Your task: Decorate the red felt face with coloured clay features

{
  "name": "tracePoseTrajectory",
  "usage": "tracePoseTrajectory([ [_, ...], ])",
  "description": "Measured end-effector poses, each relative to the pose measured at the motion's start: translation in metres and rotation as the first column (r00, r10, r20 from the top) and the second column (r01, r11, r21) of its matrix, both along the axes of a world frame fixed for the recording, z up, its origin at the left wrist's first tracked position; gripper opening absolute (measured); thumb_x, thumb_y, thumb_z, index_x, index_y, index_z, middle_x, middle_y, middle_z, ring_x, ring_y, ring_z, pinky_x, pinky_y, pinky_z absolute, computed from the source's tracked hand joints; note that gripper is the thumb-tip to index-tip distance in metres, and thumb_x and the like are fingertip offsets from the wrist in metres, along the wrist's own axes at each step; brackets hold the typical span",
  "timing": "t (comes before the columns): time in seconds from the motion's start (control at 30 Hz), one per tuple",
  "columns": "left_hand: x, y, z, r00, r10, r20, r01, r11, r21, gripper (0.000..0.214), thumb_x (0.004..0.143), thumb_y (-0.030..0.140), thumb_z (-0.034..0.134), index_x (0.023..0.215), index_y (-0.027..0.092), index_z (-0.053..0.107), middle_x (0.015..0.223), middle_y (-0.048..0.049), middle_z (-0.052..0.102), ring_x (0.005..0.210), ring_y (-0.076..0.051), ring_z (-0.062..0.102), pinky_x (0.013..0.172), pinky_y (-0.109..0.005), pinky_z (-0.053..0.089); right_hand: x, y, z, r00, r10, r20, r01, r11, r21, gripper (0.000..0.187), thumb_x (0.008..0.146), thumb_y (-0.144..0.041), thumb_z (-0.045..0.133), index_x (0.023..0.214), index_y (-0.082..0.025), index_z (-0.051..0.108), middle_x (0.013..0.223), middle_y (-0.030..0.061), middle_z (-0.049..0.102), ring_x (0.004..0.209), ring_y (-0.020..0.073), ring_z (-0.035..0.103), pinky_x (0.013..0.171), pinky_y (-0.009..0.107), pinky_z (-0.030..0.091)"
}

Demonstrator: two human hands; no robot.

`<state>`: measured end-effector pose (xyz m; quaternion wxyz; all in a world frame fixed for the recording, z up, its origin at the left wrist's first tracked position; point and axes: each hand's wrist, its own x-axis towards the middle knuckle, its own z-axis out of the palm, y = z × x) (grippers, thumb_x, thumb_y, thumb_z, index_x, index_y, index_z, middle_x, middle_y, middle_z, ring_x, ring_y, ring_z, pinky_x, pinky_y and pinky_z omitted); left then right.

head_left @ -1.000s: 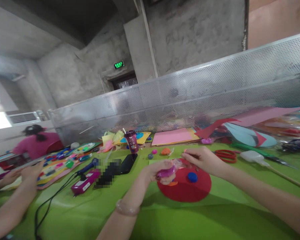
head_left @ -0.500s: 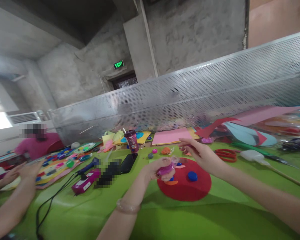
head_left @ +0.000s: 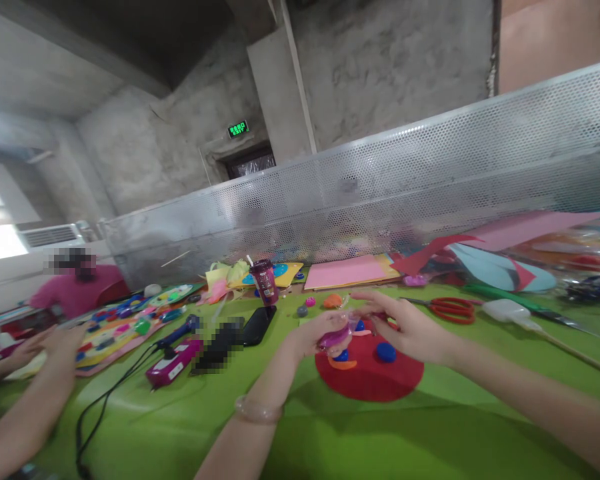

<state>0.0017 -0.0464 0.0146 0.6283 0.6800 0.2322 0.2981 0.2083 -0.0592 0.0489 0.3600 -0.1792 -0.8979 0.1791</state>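
My left hand is closed around a small clear plastic packet of purple modelling clay. My right hand is beside it, fingers curled toward the packet's open-looking end; whether they touch it or pinch a bit of clay is hard to make out. Beneath both hands lies a round red sheet on light green paper. On the red sheet sit a flat blue clay disc, more blue clay partly hidden by my hands, an orange strip and a pinkish strip.
Red-handled scissors and a white-headed stick are at right. Behind are a purple cup, pink paper and small clay lumps. To the left lie a black phone and a magenta box. Another person's arms are farther left.
My right hand has moved down and left, bringing its fingers close to the packet. My left hand stays nearly in place, still holding the packet.
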Motion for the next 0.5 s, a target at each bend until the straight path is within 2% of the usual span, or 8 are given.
tracePoseTrajectory([
  [0.13, 0.0022, -0.0029, 0.0020, 0.999, 0.054, 0.001, -0.054, 0.998, 0.023, 0.051, 0.074, 0.055, 0.058, 0.097, 0.010, 0.053, 0.041, 0.0075, 0.045, 0.031, -0.006, 0.031, 0.036, -0.022, 0.022, 0.0005, -0.0016, -0.0007, 0.999, -0.045, -0.027, 0.044, 0.998, -0.054, 0.047, 0.078, -0.012, 0.038, 0.124, -0.017, 0.040, 0.100, 0.0074, 0.068, 0.066, 0.0145, 0.060, 0.058, 0.027, 0.046],
  [0.27, 0.0041, -0.0036, 0.0022, 0.994, 0.106, -0.004, -0.105, 0.994, 0.034, 0.052, 0.073, 0.057, 0.057, 0.096, 0.010, 0.054, 0.039, 0.0084, 0.042, 0.031, -0.006, 0.029, 0.035, -0.022, 0.022, 0.0010, -0.0030, 0.0003, 0.994, -0.074, -0.075, 0.065, 0.990, -0.122, 0.048, 0.075, -0.012, 0.037, 0.123, -0.016, 0.043, 0.097, 0.0065, 0.069, 0.055, 0.0127, 0.053, 0.052, 0.025, 0.043],
  [0.43, 0.0045, -0.0015, -0.0006, 0.986, 0.160, -0.038, -0.158, 0.986, 0.042, 0.045, 0.071, 0.053, 0.062, 0.090, 0.014, 0.054, 0.042, 0.0084, 0.041, 0.032, -0.006, 0.031, 0.035, -0.022, 0.023, -0.0007, -0.0020, -0.0020, 0.995, -0.097, 0.013, 0.098, 0.993, -0.062, 0.054, 0.073, -0.008, 0.039, 0.126, -0.016, 0.043, 0.092, 0.0057, 0.070, 0.059, 0.0136, 0.055, 0.051, 0.024, 0.040],
  [0.5, 0.0052, -0.0019, -0.0008, 0.978, 0.204, -0.051, -0.201, 0.978, 0.060, 0.043, 0.071, 0.052, 0.061, 0.090, 0.014, 0.055, 0.045, 0.0083, 0.041, 0.033, -0.006, 0.031, 0.036, -0.022, 0.023, -0.0010, -0.0023, -0.0031, 0.992, -0.108, 0.069, 0.111, 0.993, -0.045, 0.056, 0.073, -0.008, 0.039, 0.129, -0.015, 0.042, 0.085, 0.0050, 0.070, 0.054, 0.0127, 0.052, 0.049, 0.024, 0.039],
])
